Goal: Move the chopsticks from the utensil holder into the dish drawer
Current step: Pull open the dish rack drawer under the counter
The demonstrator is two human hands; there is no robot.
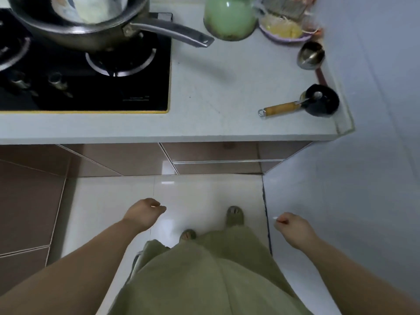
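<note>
No chopsticks and no utensil holder are in view. My left hand (145,212) hangs low over the white floor, fingers loosely curled, holding nothing. My right hand (293,227) hangs at the same height near the wall, fingers curled inward with nothing visible in them. Under the counter, a brown drawer front (216,153) with a metal strip below it is closed. Both hands are well below the counter's front edge (159,137).
On the white counter stand a black gas hob (91,76) with a long-handled pan (91,21), a green jar (229,19), a bowl of yellow food (284,30), a small metal cup (310,55) and a wooden-handled black brush (313,101). A wall (375,133) closes the right side.
</note>
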